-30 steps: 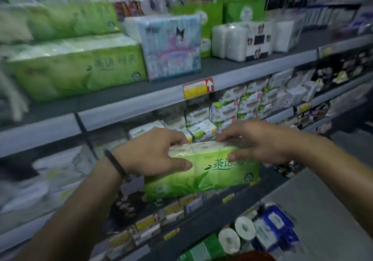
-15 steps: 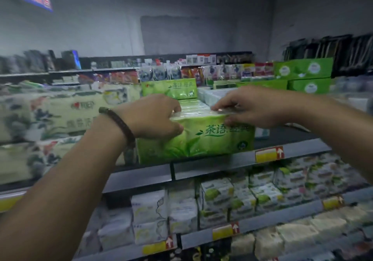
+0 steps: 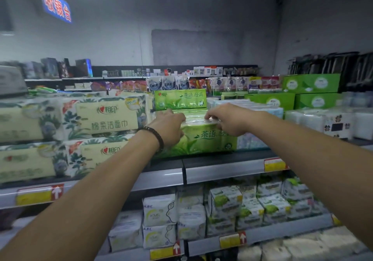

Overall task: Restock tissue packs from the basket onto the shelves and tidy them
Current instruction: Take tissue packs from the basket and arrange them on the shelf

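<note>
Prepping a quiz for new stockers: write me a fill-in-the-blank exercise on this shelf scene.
1. The left hand and right hand hold a ____ tissue pack at the shelf.
2. A beaded bracelet circles the ____ wrist.
3. The price tag shows a white ____ on red.
Missing words: green; left; arrow.

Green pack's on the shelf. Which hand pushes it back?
Likely left: the left hand covers the front left of the green pack, so it can shove; the right hand only grips the top front edge.
</note>
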The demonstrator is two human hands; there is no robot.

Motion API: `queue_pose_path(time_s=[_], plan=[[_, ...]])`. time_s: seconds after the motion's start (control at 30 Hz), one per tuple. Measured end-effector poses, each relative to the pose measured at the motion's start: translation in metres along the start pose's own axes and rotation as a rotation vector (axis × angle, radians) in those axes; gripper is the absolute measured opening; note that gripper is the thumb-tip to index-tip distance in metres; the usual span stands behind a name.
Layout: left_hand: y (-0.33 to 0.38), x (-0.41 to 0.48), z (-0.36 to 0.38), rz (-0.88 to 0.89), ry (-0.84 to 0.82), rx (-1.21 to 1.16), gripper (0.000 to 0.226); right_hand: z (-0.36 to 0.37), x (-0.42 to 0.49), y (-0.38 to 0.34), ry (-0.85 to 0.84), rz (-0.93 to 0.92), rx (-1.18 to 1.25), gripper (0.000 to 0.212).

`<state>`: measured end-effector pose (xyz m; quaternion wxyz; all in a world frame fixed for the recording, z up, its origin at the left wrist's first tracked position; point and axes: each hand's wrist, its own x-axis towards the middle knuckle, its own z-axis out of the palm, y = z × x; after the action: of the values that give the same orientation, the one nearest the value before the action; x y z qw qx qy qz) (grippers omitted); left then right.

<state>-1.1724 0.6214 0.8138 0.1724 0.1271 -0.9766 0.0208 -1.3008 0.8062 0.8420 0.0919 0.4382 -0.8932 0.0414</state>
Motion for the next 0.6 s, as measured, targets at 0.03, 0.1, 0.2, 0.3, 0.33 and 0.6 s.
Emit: queue_pose_path(time_s=[0.03, 0.1, 0.2, 0.3, 0.33, 0.6], plan=[[-0.001, 0.002, 0.005, -0.003, 0.013, -0.027, 0.050, 0.002, 0.001, -0.001, -0.008, 0.014, -0.007, 0.058], [-0.002, 0.003, 0.014, -0.014, 0.034, -0.096, 0.050, 0.007, 0.002, -0.002, -0.025, 0.041, -0.015, 0.060], [-0.003, 0.000, 0.026, -0.014, 0.062, -0.139, 0.048, 0.021, 0.002, -0.005, 0.007, 0.060, -0.033, 0.063], [0.002, -0.009, 0.034, 0.002, 0.182, -0.041, 0.048, 0.033, -0.007, -0.004, 0.125, 0.057, -0.035, 0.068], [0.005, -0.013, 0.036, 0.014, 0.254, 0.003, 0.050, 0.036, -0.013, -0.004, 0.180, 0.047, -0.031, 0.068], [0.082, -0.072, 0.117, 0.533, 0.605, -0.341, 0.013, 0.137, -0.108, 0.021, 0.869, 0.164, 0.191, 0.013]])
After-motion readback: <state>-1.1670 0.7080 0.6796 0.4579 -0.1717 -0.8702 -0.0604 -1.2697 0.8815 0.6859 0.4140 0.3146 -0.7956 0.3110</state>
